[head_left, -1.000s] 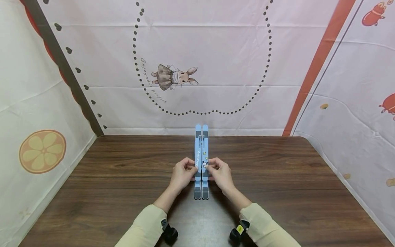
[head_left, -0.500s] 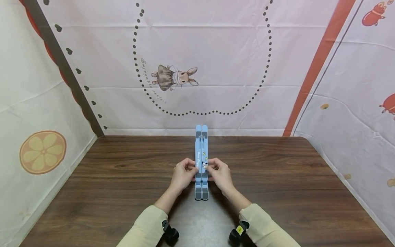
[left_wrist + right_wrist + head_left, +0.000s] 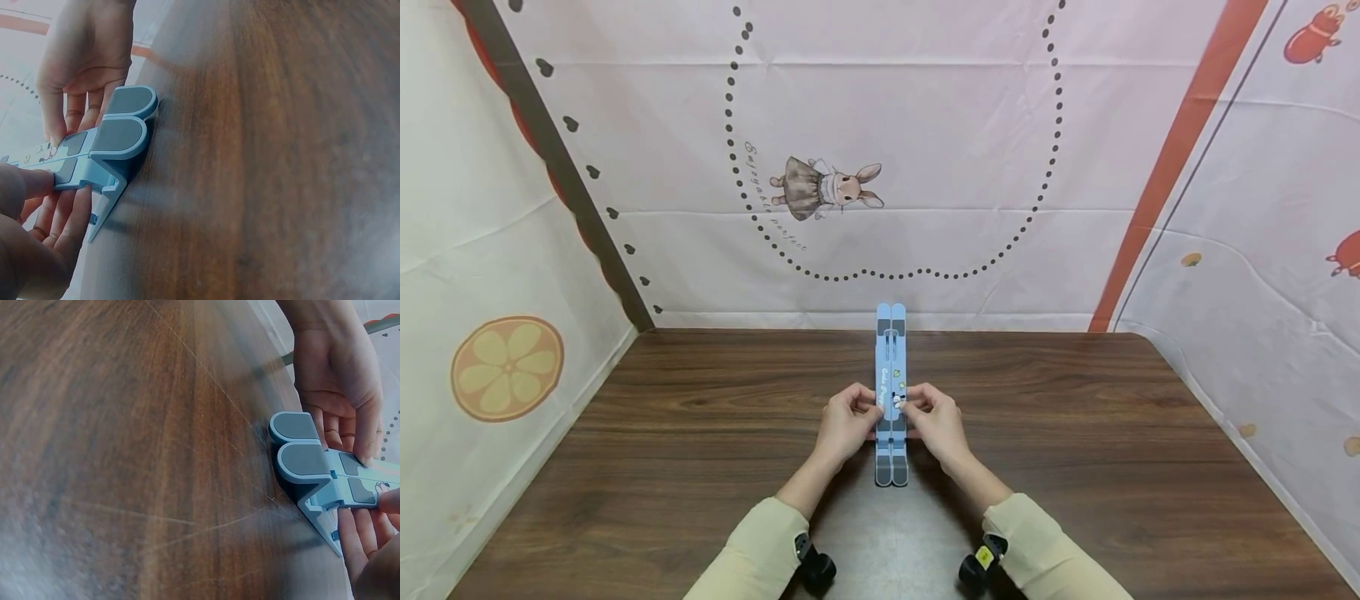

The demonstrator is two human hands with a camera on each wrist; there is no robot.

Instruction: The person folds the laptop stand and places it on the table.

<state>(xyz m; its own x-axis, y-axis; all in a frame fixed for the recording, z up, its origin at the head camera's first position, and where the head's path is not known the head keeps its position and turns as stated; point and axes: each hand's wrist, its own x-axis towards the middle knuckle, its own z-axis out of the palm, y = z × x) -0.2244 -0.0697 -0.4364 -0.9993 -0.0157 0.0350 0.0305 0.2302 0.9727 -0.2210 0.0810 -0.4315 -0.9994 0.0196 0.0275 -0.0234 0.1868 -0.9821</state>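
Note:
A light-blue folding laptop stand point(image 3: 891, 358) with grey pads and a small cartoon print stands lengthwise at mid-table. Its two long bars lie side by side, touching. My left hand point(image 3: 847, 423) pinches the left bar, thumb on top and fingers at the side and underneath. From the other side my right hand point(image 3: 938, 425) holds the right bar the same way, its thumb beside the cartoon print. The left wrist view shows the rounded padded ends point(image 3: 122, 134) nearest me and a slanted leg below. In the right wrist view the same padded ends point(image 3: 303, 459) appear close over the table.
The dark wood-grain table point(image 3: 700, 400) spreads out on both sides of the stand. White printed cloth point(image 3: 955, 150) hangs behind the far edge and along both sides. A black wrist camera point(image 3: 816, 573) sits on the left wrist, another camera point(image 3: 974, 573) on the right.
A second ago a thin gap showed between the two bars; it has closed, and the bars now lie against each other. Both hands keep the same hold.

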